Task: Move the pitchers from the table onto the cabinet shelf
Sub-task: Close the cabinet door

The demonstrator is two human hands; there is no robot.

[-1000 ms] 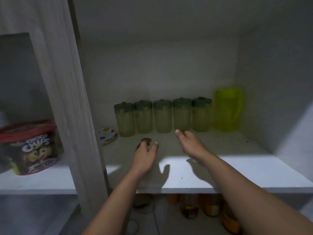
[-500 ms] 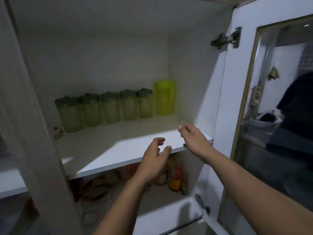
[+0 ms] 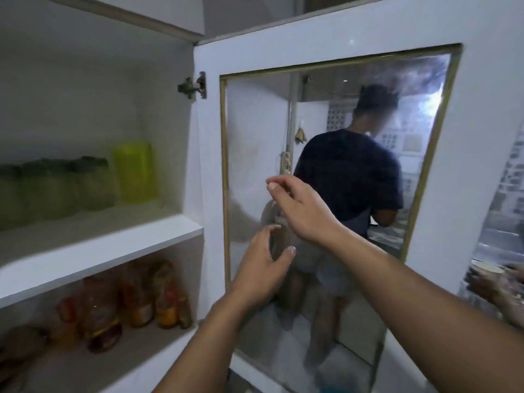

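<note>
Both hands are raised in front of the open cabinet door [image 3: 334,38], and neither has hold of anything. The left hand [image 3: 262,268] is lower, its fingers loosely spread and a little curled, thumb out to the right. The right hand [image 3: 302,211] is higher, fingers bent and relaxed – index tip uppermost.

The pitchers stand on the upper shelf [image 3: 113,245] at the left, against the back wall: a bright yellow-green pitcher [image 3: 136,171] nearest the door, and beside it a blurred row of green-lidded pitchers [image 3: 54,191] running off to the left. Bottles [image 3: 136,296] crowd the shelf below.

The door's glass pane [image 3: 255,114] shows a person in a dark shirt [image 3: 351,177] – seen from behind
</note>
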